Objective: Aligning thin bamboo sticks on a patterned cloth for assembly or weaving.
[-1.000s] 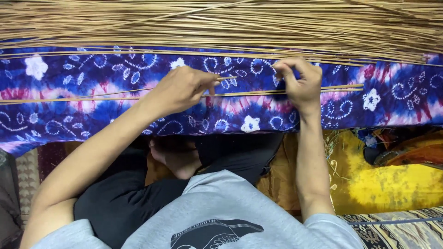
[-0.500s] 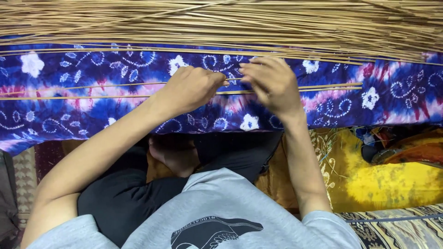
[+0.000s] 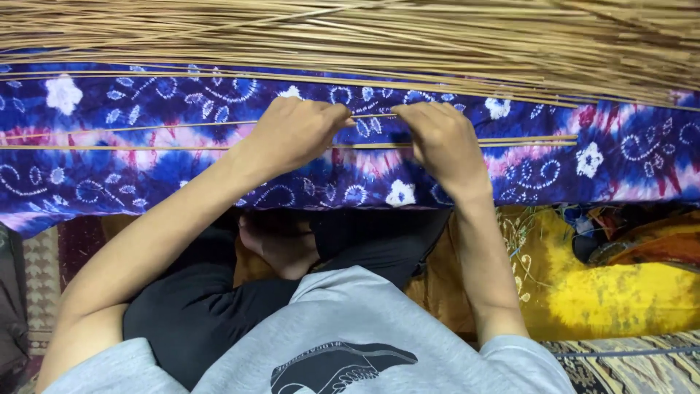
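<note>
1. The thin sticks (image 3: 182,125) look like dry straw or reed. They are pale tan, hard and matt.
2. The big pile of sticks (image 3: 408,36) at the top is the same dry stuff. It looks rough and stringy.
3. The blue cloth (image 3: 109,175) is soft fabric, dyed blue, purple and pink with white flowers. It does not shine.
4. The yellow cloth (image 3: 620,292) looks soft and a bit crumpled.
5. The grey shirt (image 3: 350,328) is plain matt cotton-like cloth.
6. The left hand (image 3: 292,135) and right hand (image 3: 445,142) are bare skin, smooth.
</note>
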